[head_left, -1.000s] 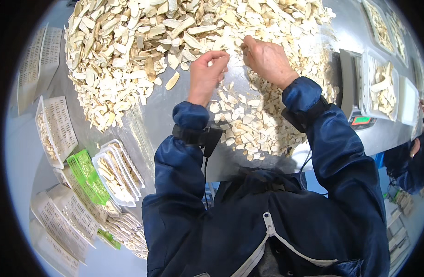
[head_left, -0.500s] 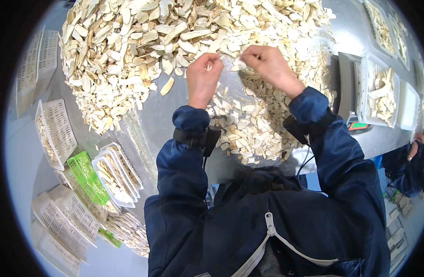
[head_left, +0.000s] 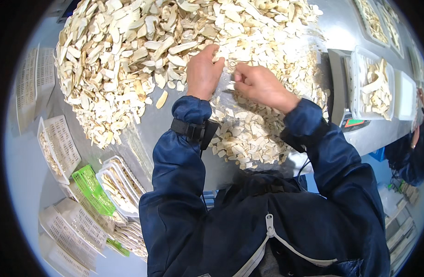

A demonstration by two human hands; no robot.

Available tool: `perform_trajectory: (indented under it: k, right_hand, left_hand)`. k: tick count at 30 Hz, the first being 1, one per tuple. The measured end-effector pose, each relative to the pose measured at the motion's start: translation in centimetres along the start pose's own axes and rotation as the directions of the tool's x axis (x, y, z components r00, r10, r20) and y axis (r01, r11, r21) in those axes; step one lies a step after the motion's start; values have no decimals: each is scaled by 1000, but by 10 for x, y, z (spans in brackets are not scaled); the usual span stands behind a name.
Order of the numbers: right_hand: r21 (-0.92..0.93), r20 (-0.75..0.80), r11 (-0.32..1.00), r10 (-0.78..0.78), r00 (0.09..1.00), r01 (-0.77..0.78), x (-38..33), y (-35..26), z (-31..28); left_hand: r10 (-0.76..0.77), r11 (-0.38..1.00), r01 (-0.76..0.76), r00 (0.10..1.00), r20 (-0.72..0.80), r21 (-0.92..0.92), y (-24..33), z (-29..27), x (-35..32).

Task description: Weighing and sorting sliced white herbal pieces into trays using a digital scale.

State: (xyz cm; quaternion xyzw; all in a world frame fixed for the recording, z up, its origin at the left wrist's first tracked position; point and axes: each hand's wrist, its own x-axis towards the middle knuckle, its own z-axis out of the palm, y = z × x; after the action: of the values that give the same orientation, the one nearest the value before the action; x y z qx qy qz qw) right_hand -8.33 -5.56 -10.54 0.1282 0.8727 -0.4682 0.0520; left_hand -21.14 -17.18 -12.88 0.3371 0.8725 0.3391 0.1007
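Note:
A large heap of pale dried slices (head_left: pixel 129 51), like dried mushroom, covers the far part of the metal table (head_left: pixel 138 134). At its near edge is my left hand (head_left: pixel 203 74), thumb and forefinger apart above the slices; its other fingers are hidden. Just to the right, my right hand (head_left: pixel 262 87) is closed in a pinch, slightly blurred, with a small whitish slice (head_left: pixel 231 86) at its fingertips. A smaller spread of short broken slices (head_left: pixel 249 138) lies between my forearms, close to the table's front edge.
On the right, a scale (head_left: pixel 339 87) carries a white tray (head_left: pixel 357 85) of slices, with a white lidlike container (head_left: pixel 405 94) beside it. At left stand white perforated baskets (head_left: pixel 62 143), a green basket (head_left: pixel 89 189) and filled trays (head_left: pixel 119 184). Another person's sleeve (head_left: pixel 408 157) shows far right.
My left hand has reached slightly farther into the heap, its thumb and forefinger spreading. My right hand has moved down and a little left. The whole view has shifted slightly.

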Motion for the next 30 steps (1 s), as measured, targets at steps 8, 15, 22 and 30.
perform_trajectory:
  k: [8,15,22,30]
  right_hand:
    - [921,-7,383,197,980,-70,-37,36,-63]
    - [-325,-361,946,-116,925,-8,6,32,-45]
    - [-447,-352,895,-166,921,-10,3,31,-44]
    - [-317,-280,948,-98,955,5,-9,33,-57]
  left_hand:
    - [-195,818,331,929,314,-471,4,-13,-14]
    - [-19,41,504,864,504,-863,9,-7,-9]
    - [64,959,-61,998,0,-277,16,23,12]
    - [170,951,-212,967,192,225,32,29,3]
